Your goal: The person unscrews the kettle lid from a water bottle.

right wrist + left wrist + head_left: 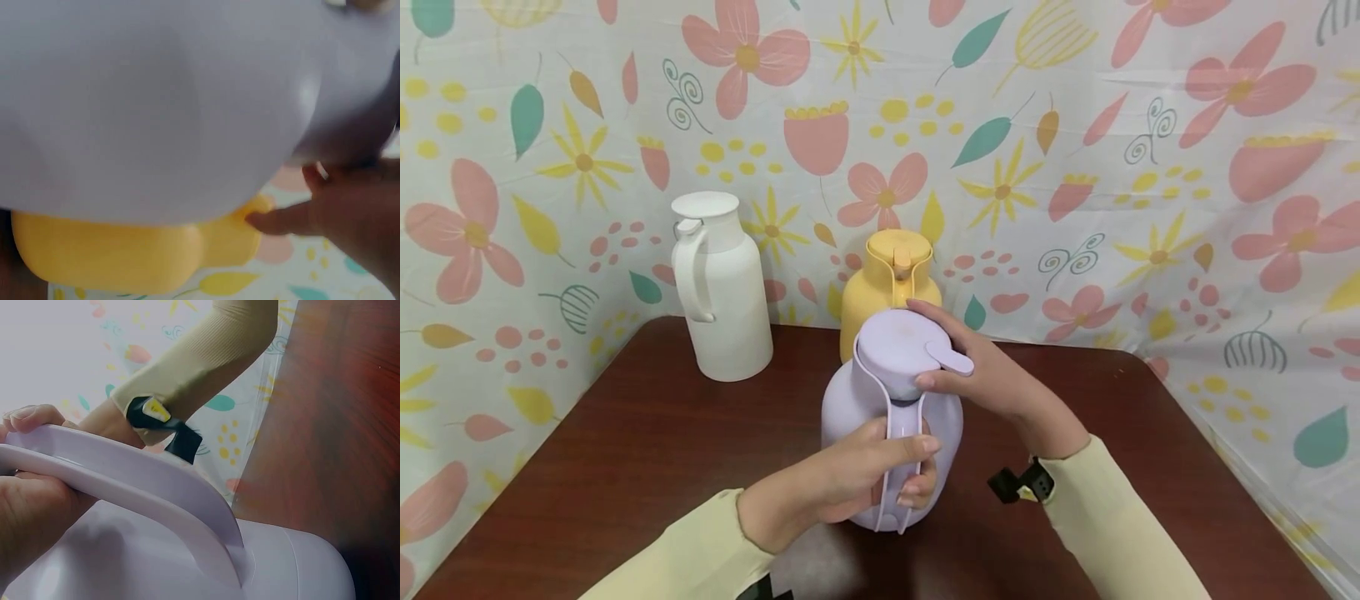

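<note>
One lavender jug [850, 412], mid-table, in front of a yellow jug [856, 308], apparently standing upright. Your left hand [868, 471]: wrapped round its handle [904, 422], thumb laid across. Your right hand [988, 367]: gripping the lid [895, 346], thumb at the near edge, beside the lever [951, 359]. Step in hand, by judgement: steadying the jug while handling its lid; the next move likely calls for a firm handle hold below, even pressure above. Surface: dark reddish-brown table [625, 467]. Also listed: one white jug [733, 292], rear left. Room: flower-patterned cloth [1052, 192] hanging behind and at both sides.
</note>
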`<state>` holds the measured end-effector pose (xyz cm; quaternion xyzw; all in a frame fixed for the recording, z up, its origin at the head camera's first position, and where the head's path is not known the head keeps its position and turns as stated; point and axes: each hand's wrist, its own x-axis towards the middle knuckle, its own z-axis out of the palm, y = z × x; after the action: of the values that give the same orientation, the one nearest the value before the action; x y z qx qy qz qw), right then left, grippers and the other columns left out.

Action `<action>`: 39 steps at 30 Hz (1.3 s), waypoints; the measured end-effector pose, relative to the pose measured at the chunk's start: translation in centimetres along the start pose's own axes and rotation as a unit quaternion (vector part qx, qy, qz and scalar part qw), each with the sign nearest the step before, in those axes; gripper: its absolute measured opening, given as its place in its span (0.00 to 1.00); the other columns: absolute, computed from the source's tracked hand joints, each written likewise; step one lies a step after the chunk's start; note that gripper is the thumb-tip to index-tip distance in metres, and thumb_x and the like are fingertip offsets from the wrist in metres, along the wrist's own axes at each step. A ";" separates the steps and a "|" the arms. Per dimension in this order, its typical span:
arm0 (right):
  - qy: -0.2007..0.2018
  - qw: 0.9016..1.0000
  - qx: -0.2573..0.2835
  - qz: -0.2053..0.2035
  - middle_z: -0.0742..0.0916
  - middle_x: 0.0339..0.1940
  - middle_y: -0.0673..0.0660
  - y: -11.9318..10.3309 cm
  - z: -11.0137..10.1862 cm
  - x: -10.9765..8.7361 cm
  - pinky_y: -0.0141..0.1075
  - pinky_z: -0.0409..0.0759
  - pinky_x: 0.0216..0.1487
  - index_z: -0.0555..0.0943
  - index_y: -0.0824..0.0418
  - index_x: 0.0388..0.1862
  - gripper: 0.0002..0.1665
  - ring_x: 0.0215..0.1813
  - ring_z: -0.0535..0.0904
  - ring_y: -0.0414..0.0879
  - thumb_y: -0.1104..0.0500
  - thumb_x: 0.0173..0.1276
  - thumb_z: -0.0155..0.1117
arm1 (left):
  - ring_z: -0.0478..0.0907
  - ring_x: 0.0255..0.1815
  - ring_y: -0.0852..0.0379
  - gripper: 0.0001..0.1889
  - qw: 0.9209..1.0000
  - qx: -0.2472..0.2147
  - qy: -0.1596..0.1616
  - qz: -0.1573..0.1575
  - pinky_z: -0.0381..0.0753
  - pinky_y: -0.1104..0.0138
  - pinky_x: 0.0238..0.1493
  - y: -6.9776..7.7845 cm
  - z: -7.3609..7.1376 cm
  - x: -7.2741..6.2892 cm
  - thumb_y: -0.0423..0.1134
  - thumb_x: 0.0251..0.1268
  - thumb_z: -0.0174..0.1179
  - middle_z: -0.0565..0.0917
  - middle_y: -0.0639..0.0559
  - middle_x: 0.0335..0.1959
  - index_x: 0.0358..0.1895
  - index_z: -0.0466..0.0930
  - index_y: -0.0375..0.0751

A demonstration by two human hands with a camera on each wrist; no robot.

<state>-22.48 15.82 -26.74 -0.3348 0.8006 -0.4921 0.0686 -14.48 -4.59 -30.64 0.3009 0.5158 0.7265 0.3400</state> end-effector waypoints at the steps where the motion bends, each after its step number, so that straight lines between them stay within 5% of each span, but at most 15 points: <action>1: -0.019 1.000 0.013 -0.011 0.69 0.76 0.66 0.3 -0.3 0.2 0.28 0.73 0.63 0.53 0.57 0.84 0.57 0.66 0.72 0.45 0.43 0.65 0.73 | 0.65 0.22 0.64 0.15 1.000 -0.001 -0.001 0.001 0.69 0.72 0.35 0.0 0.0 0.0 0.40 0.78 0.46 0.68 0.60 0.18 0.27 0.63 0.44; 10: -0.150 0.985 0.074 -0.052 0.63 0.80 0.61 1.8 -2.6 1.6 0.28 0.73 0.67 0.47 0.53 0.85 0.56 0.72 0.68 0.36 0.41 0.70 0.67 | 0.65 0.22 0.64 0.14 1.000 0.000 -0.004 0.007 0.69 0.72 0.36 -0.1 -0.1 0.0 0.38 0.78 0.45 0.69 0.60 0.18 0.28 0.63 0.43; 18: -0.211 0.975 0.060 -0.021 0.61 0.82 0.60 1.3 -4.5 2.5 0.26 0.71 0.69 0.50 0.51 0.85 0.53 0.73 0.66 0.34 0.42 0.71 0.67 | 0.65 0.23 0.64 0.14 1.000 0.003 -0.003 0.006 0.69 0.72 0.36 -0.1 0.0 -0.1 0.39 0.78 0.45 0.68 0.60 0.18 0.28 0.62 0.43; 24: -0.235 0.971 0.028 -0.045 0.71 0.76 0.48 1.1 -5.6 3.3 0.26 0.70 0.70 0.52 0.58 0.83 0.50 0.73 0.68 0.32 0.49 0.71 0.67 | 0.64 0.22 0.64 0.13 1.000 0.002 0.002 -0.001 0.69 0.72 0.36 -0.1 0.1 0.0 0.39 0.77 0.45 0.69 0.61 0.18 0.28 0.62 0.43; 30: -0.241 0.970 0.005 -0.030 0.73 0.76 0.54 0.9 -6.1 3.7 0.26 0.72 0.69 0.54 0.61 0.82 0.53 0.71 0.71 0.31 0.47 0.68 0.71 | 0.64 0.22 0.64 0.14 1.000 0.003 0.000 0.002 0.68 0.72 0.35 -0.2 0.2 0.1 0.38 0.77 0.44 0.68 0.61 0.18 0.27 0.62 0.42; 35: -0.250 0.967 0.020 -0.050 0.75 0.73 0.40 1.3 -6.1 4.0 0.26 0.72 0.69 0.53 0.63 0.82 0.52 0.71 0.71 0.31 0.48 0.69 0.70 | 0.64 0.22 0.64 0.14 1.000 0.005 0.004 -0.002 0.68 0.72 0.34 -0.1 0.2 0.1 0.38 0.77 0.44 0.68 0.61 0.17 0.28 0.61 0.42; 39: -0.213 0.975 0.012 -0.065 0.65 0.83 0.52 0.7 -5.6 2.9 0.22 0.66 0.72 0.50 0.64 0.83 0.50 0.79 0.59 0.30 0.53 0.73 0.66 | 0.64 0.21 0.64 0.13 1.000 0.003 0.007 -0.002 0.68 0.72 0.35 0.0 0.1 0.0 0.38 0.77 0.44 0.69 0.61 0.17 0.28 0.62 0.43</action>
<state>-27.50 18.40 -23.89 -0.4825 0.7382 -0.4227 0.2089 -14.39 -4.59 -30.59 0.2959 0.5213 0.7261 0.3368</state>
